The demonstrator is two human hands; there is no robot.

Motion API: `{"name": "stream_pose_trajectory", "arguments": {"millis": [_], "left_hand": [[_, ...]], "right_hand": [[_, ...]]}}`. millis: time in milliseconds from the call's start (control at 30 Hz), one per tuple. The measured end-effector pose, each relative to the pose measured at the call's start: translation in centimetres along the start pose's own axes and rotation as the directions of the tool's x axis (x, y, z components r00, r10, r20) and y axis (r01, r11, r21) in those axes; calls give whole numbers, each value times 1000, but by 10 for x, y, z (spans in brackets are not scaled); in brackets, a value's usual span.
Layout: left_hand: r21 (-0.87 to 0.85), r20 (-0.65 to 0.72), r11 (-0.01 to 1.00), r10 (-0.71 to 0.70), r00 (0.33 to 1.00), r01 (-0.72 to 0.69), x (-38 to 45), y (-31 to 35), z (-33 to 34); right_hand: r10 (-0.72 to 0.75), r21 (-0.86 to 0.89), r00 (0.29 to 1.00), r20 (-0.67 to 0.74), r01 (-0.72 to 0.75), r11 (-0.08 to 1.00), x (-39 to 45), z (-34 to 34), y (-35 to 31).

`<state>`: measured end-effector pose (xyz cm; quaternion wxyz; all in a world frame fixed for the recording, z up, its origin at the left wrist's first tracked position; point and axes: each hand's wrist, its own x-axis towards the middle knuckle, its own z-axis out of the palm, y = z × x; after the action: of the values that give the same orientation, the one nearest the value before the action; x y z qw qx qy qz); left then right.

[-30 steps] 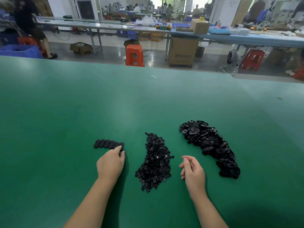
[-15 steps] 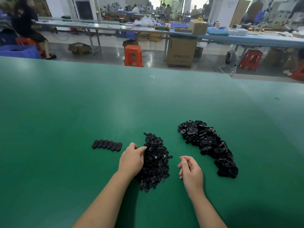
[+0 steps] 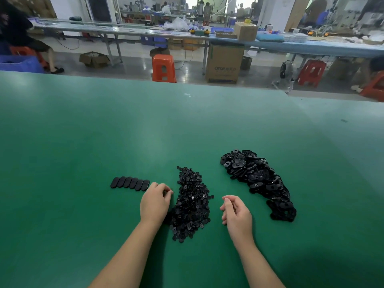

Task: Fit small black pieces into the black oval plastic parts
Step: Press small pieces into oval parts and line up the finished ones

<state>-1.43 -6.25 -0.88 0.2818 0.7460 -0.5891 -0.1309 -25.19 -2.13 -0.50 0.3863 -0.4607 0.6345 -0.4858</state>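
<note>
The small black pieces (image 3: 192,202) lie in a heap on the bench right in front of me. The black oval parts (image 3: 257,179) sit in a bigger heap to the right, well apart from it. My left hand (image 3: 154,201) is at the left edge of the small heap with its fingers curled tight, maybe pinching a piece, but I cannot tell. My right hand (image 3: 235,214) rests between the two heaps, fingers loosely curled, and it looks like it holds nothing. A short row of ovals (image 3: 129,183) lies to the left, side by side. I think those are done. Both heaps are big, so most of the work is left. The bench (image 3: 104,132) is flat and green. Behind it I see orange stools (image 3: 163,68), a cardboard box (image 3: 225,63) and long work tables (image 3: 128,31).
</note>
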Motion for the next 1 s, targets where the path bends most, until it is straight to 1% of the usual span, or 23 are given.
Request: {"name": "stream_pose_trajectory", "arguments": {"millis": [100,167,300,333,367,400,433,467,500,533,567,667,733,800,933,1000], "left_hand": [[-52,-43,999,10,999,-12,-3,-3,3],[-67,-47,998,16,999,-20,-3,-6,5],[-58,-42,998,29,999,-31,-2,-7,6],[-59,-43,998,29,999,-32,-2,-7,6],[-59,-43,998,30,999,-32,-2,-7,6],[-54,-44,998,35,998,-38,-2,-7,6],[-44,-44,998,45,998,-47,-2,-7,6],[-31,-46,998,58,997,-60,-2,-6,7],[-16,-49,997,72,996,-73,-2,-5,6],[0,-53,996,84,995,-84,-2,-5,6],[16,-54,996,92,994,-92,-2,-4,6],[46,-53,994,105,993,-103,-4,-2,6],[45,-50,994,106,993,-103,-4,-2,6],[41,-40,993,108,993,-106,-4,-3,5],[32,-30,993,114,993,-113,-4,-3,6],[29,-35,993,117,993,-116,-4,-3,5]], "right_hand": [[-4,2,1000,19,4,1000,0,0,-2],[1,-11,999,36,0,1000,1,0,-5],[70,-12,982,173,-69,998,9,-8,-11],[72,-37,980,187,-66,997,14,-13,-13],[46,-104,985,169,-28,994,21,-18,-15],[-15,-220,992,128,43,975,28,-25,-17],[-95,-361,992,86,119,925,37,-33,-20],[-180,-502,982,60,186,845,45,-41,-24],[-254,-617,965,64,238,750,55,-48,-27],[-292,-704,951,97,273,655,65,-55,-29],[-286,-775,947,145,289,562,75,-62,-30],[-162,-909,957,239,279,309,98,-78,-27],[-87,-940,963,256,269,209,105,-83,-25],[-71,-939,958,277,286,190,105,-83,-22],[-88,-909,958,274,288,302,97,-79,-19],[-95,-894,956,279,295,337,91,-78,-18]]}}
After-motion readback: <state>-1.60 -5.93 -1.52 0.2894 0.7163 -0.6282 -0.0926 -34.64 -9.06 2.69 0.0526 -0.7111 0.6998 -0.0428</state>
